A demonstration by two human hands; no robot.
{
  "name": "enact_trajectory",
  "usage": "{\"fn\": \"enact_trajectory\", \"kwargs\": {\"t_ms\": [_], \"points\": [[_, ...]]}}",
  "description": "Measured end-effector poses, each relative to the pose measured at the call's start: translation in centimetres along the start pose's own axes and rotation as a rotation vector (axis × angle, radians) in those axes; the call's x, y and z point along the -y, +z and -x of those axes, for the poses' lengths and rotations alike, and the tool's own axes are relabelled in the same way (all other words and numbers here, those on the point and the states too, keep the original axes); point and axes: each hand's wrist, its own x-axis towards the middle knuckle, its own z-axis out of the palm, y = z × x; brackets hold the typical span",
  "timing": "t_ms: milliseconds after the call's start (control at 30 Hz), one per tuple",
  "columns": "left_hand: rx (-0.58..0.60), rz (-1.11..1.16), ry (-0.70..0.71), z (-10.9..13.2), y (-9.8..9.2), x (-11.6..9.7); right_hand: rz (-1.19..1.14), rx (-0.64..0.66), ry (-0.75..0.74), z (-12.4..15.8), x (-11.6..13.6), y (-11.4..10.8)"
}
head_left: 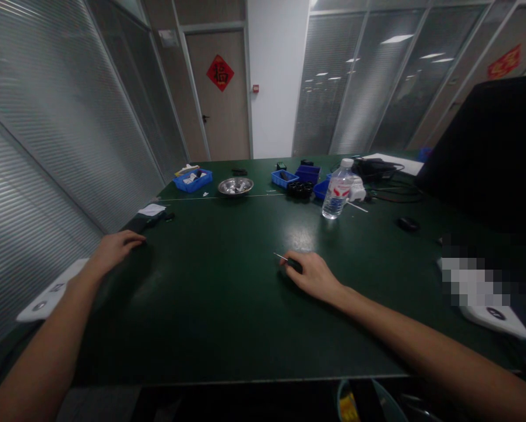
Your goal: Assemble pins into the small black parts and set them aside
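Note:
My right hand (311, 274) rests low over the middle of the dark green table (219, 305). Its fingers are wrapped round the black handle of a screwdriver (294, 265), whose thin metal shaft points to the left. At the table's left side lies my left hand (118, 249), fingers stretched out and holding nothing that shows. Just beyond it are a white paper (152, 210) and small dark items (156, 220), too blurred to name.
A water bottle (335, 190) stands right of centre. Farther back are a metal dish (235, 186) with small pieces, a blue basket (193, 181) and several small blue bins (284, 179). A mouse (407, 224) and a black monitor (487, 158) are at right.

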Motion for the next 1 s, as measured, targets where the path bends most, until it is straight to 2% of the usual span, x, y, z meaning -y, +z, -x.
{"fn": "enact_trajectory", "kwargs": {"t_ms": [267,567,767,1000], "points": [[0.023,-0.190,-0.013,0.7,-1.1,-2.3,-0.001,0.006,0.006,0.1,0.4,-0.1],[0.024,-0.073,-0.046,0.1,-0.5,-0.7,-0.005,-0.006,-0.004,0.0,-0.1,0.1],[0.049,-0.055,0.039,0.2,-0.8,-0.8,0.003,-0.002,-0.003,-0.1,-0.3,0.2],[0.047,-0.083,0.015,0.2,-0.4,-0.5,0.005,-0.004,0.000,-0.1,-0.2,0.2]]}}
